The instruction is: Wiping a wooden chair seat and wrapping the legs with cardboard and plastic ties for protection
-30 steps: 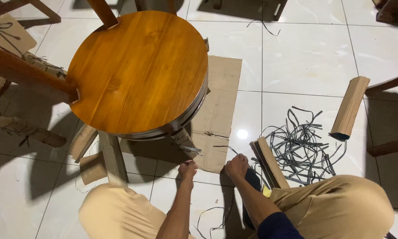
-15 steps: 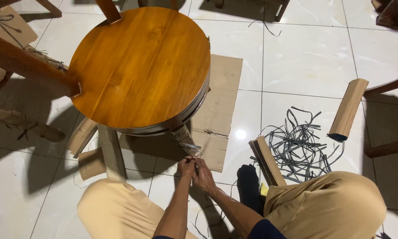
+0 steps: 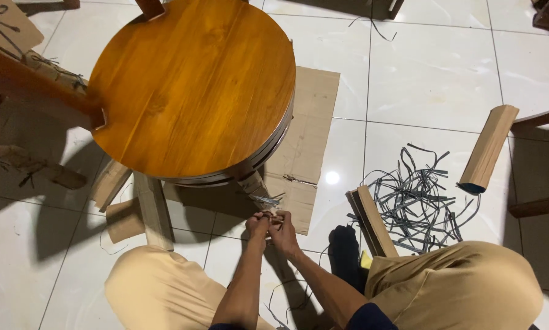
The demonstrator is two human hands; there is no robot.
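A round orange-brown wooden chair seat [image 3: 192,91] fills the upper left. Under its near edge, a chair leg wrapped in cardboard [image 3: 254,186] has a grey strap [image 3: 265,200] around it. My left hand [image 3: 257,225] and my right hand [image 3: 284,231] are pressed together just below that leg, fingers pinched on the strap's ends. A loose length of strap [image 3: 287,292] trails on the floor between my knees. Another cardboard-wrapped leg [image 3: 152,211] stands to the left of my hands.
A flat cardboard sheet [image 3: 308,134] lies under the chair. A tangle of grey straps [image 3: 415,198] lies to the right, with a folded cardboard piece [image 3: 369,221] and a cardboard sleeve [image 3: 487,150] beside it. Wooden furniture legs [image 3: 537,205] stand at the right edge.
My right hand has moved left from the floor by the folded cardboard and joined my left hand at the wrapped leg. Both hands have risen slightly toward the strap.
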